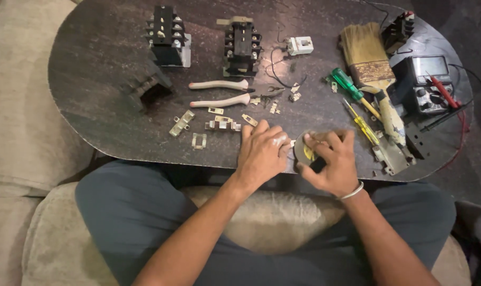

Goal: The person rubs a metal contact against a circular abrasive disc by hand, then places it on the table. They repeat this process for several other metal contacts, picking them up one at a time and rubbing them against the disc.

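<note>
At the near edge of a dark oval table (103,63), both my hands meet over a round grey roll of tape (302,151) with a yellow core. My right hand (330,161), with a bangle on its wrist, grips the roll around its rim. My left hand (261,151) rests palm down beside the roll, its fingertips touching the roll's left side. Several small metal contact pieces (219,124) lie just beyond my left hand.
On the table stand two black contactor blocks (166,34) (241,45). Also there are pliers with pale handles (222,92), a green-handled screwdriver (352,87), a yellow screwdriver (363,126), a paintbrush (370,63), a multimeter with red probes (426,85) and a metal bracket (391,156).
</note>
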